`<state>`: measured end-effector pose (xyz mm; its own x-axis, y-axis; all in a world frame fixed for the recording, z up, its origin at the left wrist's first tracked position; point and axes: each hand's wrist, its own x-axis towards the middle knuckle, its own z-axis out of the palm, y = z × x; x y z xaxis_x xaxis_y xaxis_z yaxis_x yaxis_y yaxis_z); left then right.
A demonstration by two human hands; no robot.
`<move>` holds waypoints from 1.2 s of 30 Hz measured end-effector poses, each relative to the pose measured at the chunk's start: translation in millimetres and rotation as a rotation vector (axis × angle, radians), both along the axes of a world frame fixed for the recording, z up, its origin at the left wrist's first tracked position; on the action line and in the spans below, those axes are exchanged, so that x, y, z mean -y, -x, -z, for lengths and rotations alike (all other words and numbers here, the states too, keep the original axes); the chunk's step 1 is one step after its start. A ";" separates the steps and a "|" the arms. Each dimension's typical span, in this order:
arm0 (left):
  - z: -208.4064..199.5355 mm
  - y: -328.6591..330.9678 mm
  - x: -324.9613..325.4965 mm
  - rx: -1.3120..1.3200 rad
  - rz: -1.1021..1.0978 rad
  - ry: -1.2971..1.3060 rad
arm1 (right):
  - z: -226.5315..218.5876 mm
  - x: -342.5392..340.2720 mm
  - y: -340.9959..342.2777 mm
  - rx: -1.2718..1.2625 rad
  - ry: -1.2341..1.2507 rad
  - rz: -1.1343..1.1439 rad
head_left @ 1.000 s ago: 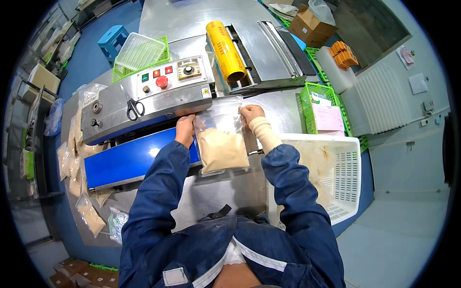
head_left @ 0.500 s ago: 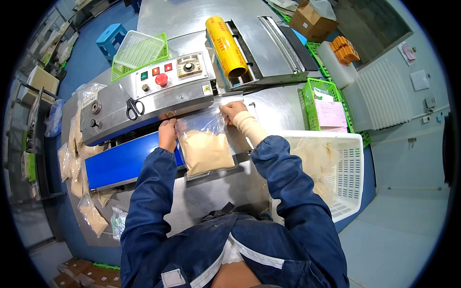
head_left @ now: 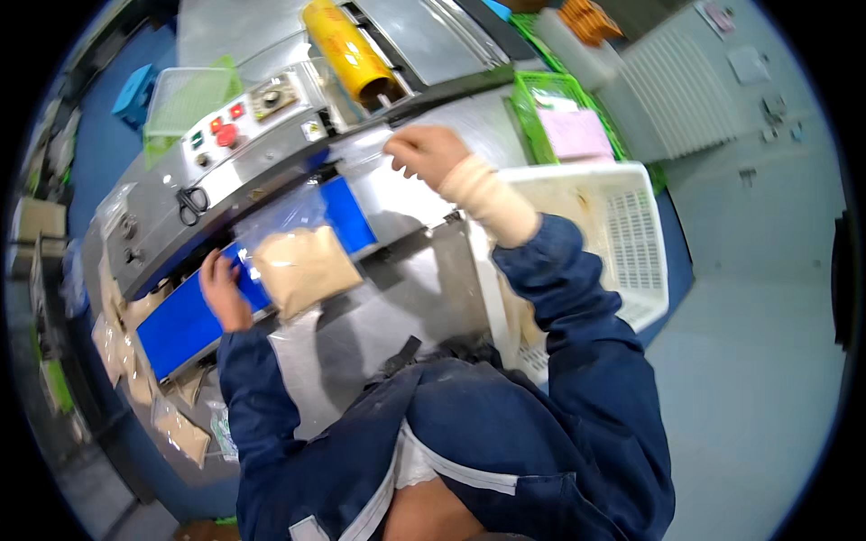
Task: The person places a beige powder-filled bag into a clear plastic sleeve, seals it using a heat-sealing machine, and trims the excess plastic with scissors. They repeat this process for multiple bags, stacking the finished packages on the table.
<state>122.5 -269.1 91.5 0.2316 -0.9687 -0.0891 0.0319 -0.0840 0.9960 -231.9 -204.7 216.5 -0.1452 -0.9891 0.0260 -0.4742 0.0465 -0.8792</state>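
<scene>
Fingers of the left hand (head_left: pixel 224 293) press against the left edge of a clear plastic bag of pale powder (head_left: pixel 302 266), holding it down on the blue conveyor belt (head_left: pixel 185 320) of the band sealing machine (head_left: pixel 225 171). That bag lies tilted on the belt, its empty upper part reaching toward the machine's sealing slot. On the far side of the bag, the right hand (head_left: pixel 426 151) pinches the top edge of a second clear bag (head_left: pixel 365 149) between thumb and fingers, up by the machine's right end; whether this bag holds anything cannot be told. Black scissors (head_left: pixel 190 204) rest on the machine's grey housing, left of the red button (head_left: pixel 225 135). Behind the machine lies a yellow film roll (head_left: pixel 347 50). Right of the machine stands a white plastic basket (head_left: pixel 622 234), with a green crate (head_left: pixel 564 113) just beyond it. Sealed powder bags (head_left: pixel 117 352) pile up at the belt's left end
</scene>
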 end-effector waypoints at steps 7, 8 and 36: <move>-17.9 -28.8 -65.5 -0.052 0.094 0.097 | -72.0 -221.7 97.4 -0.103 0.051 0.574; -21.6 -20.4 -70.5 -0.054 0.140 0.097 | -65.0 -249.0 103.6 -0.079 0.015 0.647; -100.9 213.7 -227.4 -0.116 0.876 0.195 | 96.4 -421.2 179.1 -0.416 0.034 0.980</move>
